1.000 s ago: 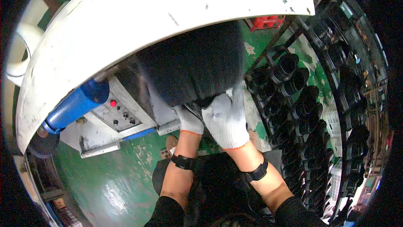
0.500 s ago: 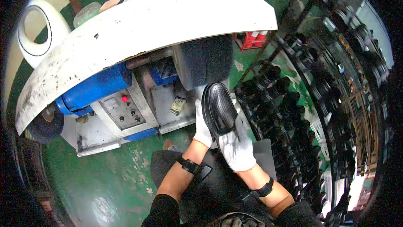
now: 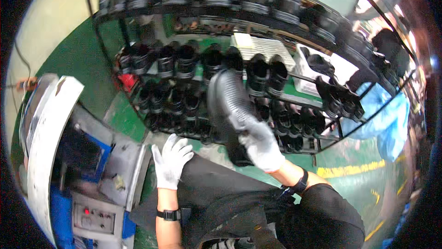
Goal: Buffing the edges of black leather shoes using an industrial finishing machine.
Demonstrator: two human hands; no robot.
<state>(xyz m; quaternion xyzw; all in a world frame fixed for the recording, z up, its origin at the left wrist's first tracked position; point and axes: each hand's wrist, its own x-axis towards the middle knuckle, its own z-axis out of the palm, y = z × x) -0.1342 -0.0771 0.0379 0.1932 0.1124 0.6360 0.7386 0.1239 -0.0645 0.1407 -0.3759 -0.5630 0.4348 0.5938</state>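
Observation:
My right hand (image 3: 262,147), in a white knit glove, grips a black shoe (image 3: 228,95) by one end. The shoe is smeared by motion, with its ridged sole showing, and it is held up in front of the rack. A dark shape hangs right below it, too blurred to tell whether it is a second shoe. My left hand (image 3: 171,160), gloved the same way, is at my dark-clad leg (image 3: 207,175) with fingers spread and nothing in it. Whether that hand touches the leg, I cannot tell.
A metal rack (image 3: 103,42) with several rows of black shoes spans the view ahead. White baskets (image 3: 306,83) sit on its right part. At the left stands a machine with a white hood (image 3: 48,138) and a control panel (image 3: 94,217). Blue plastic sheeting (image 3: 391,120) hangs at the right.
My view has turned right, from the machine to the shoe rack. My left hand has let go of the shoe and opened; my right hand still carries it, now before the rack.

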